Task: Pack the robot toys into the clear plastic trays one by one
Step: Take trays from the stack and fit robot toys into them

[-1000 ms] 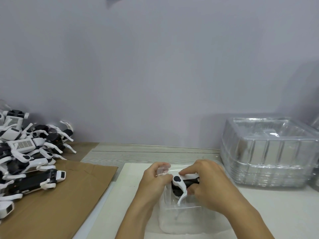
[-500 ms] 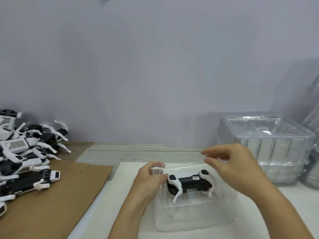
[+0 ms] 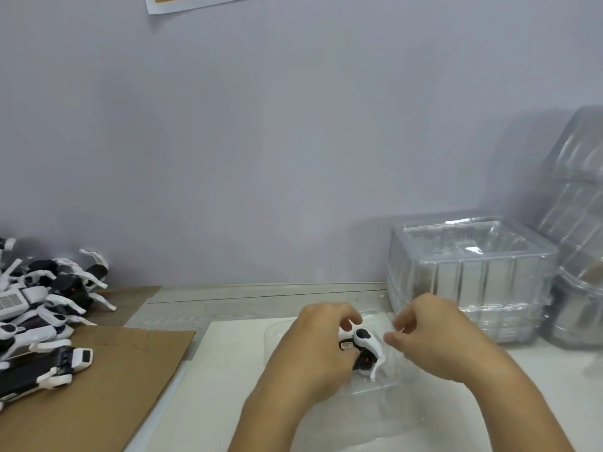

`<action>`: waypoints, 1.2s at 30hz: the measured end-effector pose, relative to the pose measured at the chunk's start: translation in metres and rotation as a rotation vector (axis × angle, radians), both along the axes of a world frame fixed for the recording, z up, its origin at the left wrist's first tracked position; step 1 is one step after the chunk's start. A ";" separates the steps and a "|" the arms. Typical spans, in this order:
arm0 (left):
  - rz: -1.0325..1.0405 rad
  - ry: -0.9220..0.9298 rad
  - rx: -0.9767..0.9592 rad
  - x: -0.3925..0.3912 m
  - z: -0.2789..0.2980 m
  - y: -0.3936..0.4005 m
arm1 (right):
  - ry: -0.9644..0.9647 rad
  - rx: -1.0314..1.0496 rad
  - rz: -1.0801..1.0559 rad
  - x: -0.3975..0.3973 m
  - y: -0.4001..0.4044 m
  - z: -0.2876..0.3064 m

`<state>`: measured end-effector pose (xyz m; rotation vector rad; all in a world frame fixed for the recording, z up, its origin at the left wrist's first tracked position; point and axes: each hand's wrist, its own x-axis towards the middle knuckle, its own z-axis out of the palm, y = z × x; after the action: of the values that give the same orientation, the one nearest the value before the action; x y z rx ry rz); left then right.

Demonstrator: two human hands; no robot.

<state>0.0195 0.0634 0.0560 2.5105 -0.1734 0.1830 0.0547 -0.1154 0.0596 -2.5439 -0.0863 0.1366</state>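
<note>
My left hand (image 3: 313, 350) lies over the robot toy (image 3: 363, 352) with its fingers curled down around the black body, gripping it inside the clear plastic tray (image 3: 378, 383) that sits on the white board (image 3: 228, 370) in front of me. The toy is a small four-legged thing, black through the trunk with glossy white shells; what shows past my knuckles is one rounded white hip cap with a black patch on it, a slim white leg curving down and to the right to a pointed foot, a small pale label on the dark body, and a tiny red spot lower down. The rest of it is hidden under my palm. My right hand (image 3: 437, 340) hovers just to the right of the toy, fingers loosely bent and holding nothing, the thumb tip close to the white leg but apart from it. The tray is so transparent that I can make out little more than its ridged rim and a few glints. Far to my left, a heap of the same black-and-white robot toys (image 3: 42, 308) spills onto a sheet of brown cardboard (image 3: 107, 386). To my right stands a stack of empty clear trays (image 3: 470, 282) against the grey wall (image 3: 293, 141), with more clear packaging (image 3: 577, 223) leaning behind it
</note>
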 end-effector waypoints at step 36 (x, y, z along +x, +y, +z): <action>0.088 0.023 -0.121 -0.001 0.004 0.061 | 0.019 0.064 -0.023 0.005 -0.004 -0.006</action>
<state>0.0187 0.1240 0.0597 2.4006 -0.0414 0.1940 0.0594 -0.1196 0.0532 -2.4780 -0.0530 0.1462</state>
